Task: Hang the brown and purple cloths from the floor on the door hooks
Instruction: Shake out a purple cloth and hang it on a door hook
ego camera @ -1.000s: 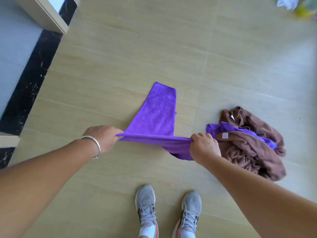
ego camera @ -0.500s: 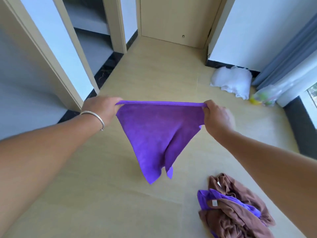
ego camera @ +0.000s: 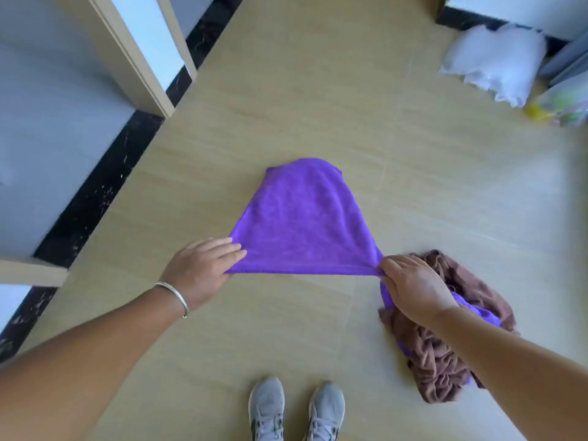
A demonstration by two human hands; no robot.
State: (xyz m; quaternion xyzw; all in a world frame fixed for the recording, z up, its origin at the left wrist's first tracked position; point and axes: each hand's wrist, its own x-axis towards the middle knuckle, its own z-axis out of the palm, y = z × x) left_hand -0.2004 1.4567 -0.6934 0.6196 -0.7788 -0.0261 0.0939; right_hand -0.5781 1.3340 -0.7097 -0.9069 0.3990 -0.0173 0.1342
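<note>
I hold a purple cloth (ego camera: 304,224) stretched between my two hands, its near edge pulled taut in a straight line. My left hand (ego camera: 200,270) has its grip on the left corner: fingers lie over the top of the fabric, the thumb hidden beneath, so the corner is pinched between them. A silver bangle (ego camera: 173,296) sits on that wrist. My right hand (ego camera: 413,286) pinches the right corner with curled fingertips, the knuckles turned toward me. From the taut edge the cloth spreads away from me, narrowing to a rounded far end; I cannot tell whether that end touches the floor (ego camera: 318,90).

Just under and beside my right hand lies a crumpled brown cloth (ego camera: 436,361) on the floor, with another purple piece (ego camera: 477,313) tangled into it. My grey shoes (ego camera: 296,409) stand near the bottom of the view, left of that heap. Far off to the upper right a white bag (ego camera: 493,62) rests against the wall. A pale door frame (ego camera: 133,55) with a dark threshold strip (ego camera: 105,179) runs along the left.
</note>
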